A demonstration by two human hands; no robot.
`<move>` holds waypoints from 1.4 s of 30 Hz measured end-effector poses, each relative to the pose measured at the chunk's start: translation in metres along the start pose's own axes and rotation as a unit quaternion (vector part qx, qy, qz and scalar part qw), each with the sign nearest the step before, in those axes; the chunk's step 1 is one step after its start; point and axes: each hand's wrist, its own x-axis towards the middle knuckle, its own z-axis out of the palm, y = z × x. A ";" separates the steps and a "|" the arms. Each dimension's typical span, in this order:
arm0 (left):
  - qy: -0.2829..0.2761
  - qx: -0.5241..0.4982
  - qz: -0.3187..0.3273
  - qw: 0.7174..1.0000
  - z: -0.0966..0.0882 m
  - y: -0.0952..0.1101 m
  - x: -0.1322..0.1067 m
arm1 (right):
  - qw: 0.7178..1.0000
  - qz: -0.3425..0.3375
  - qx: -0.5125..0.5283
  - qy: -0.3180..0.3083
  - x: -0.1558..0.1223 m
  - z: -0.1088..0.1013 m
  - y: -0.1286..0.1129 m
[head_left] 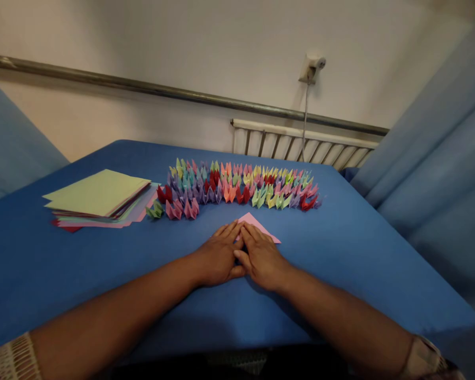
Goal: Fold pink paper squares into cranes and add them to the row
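A pink sheet of paper (257, 224), folded to a triangle, lies on the blue table (340, 248) in front of me. My left hand (217, 256) and my right hand (261, 256) lie side by side on top of it, fingers stretched flat and pressing it down, thumbs touching. Most of the sheet is hidden beneath the hands; only its far point and right corner show. Behind the hands stand several rows of small folded paper pieces (241, 187) in many colours.
A stack of coloured paper sheets (101, 198) with a pale green one on top lies at the left. Blue curtains (439, 174) hang at the right and left. Behind the table are a radiator (301, 145), a wall rail and a plugged cable.
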 end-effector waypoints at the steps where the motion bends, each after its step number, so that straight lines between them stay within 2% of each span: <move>1: -0.001 0.000 0.001 1.000 0.000 -0.001 0.000 | 1.000 -0.005 0.008 -0.015 -0.004 0.001 -0.001; 6: -0.017 -0.006 0.007 1.000 0.000 -0.002 -0.001 | 0.999 -0.002 -0.002 -0.042 -0.021 -0.004 0.008; 9: -0.008 -0.014 0.002 1.000 -0.001 -0.001 -0.001 | 0.999 0.020 -0.028 -0.042 -0.034 -0.007 0.017; 15: 0.010 -0.028 -0.006 1.000 -0.001 0.000 0.000 | 0.990 0.100 -0.102 -0.015 -0.067 -0.013 0.037; 18: 0.008 -0.029 -0.008 1.000 -0.002 0.000 0.000 | 0.981 0.140 -0.133 0.005 -0.072 -0.016 0.038; 20: 0.011 -0.032 -0.004 0.999 -0.002 0.000 -0.001 | 0.979 0.152 -0.136 0.026 -0.064 -0.018 0.030; 22: 0.016 -0.034 -0.001 0.999 -0.002 0.000 -0.001 | 0.986 0.124 -0.106 0.037 -0.046 -0.019 0.017; 25: 0.015 -0.030 0.002 0.999 0.001 -0.002 0.000 | 0.999 0.035 -0.016 0.005 -0.008 -0.015 -0.001; 29: 0.037 -0.036 0.023 0.998 0.002 -0.003 0.000 | 0.999 0.028 0.022 -0.013 0.026 -0.004 -0.006; 35: -0.002 -0.017 -0.055 0.998 -0.002 -0.001 -0.008 | 0.999 0.030 -0.026 -0.016 0.020 0.002 0.009; 42: 0.026 0.017 -0.142 0.989 -0.005 -0.002 -0.025 | 0.996 0.045 -0.068 -0.026 0.017 0.003 0.008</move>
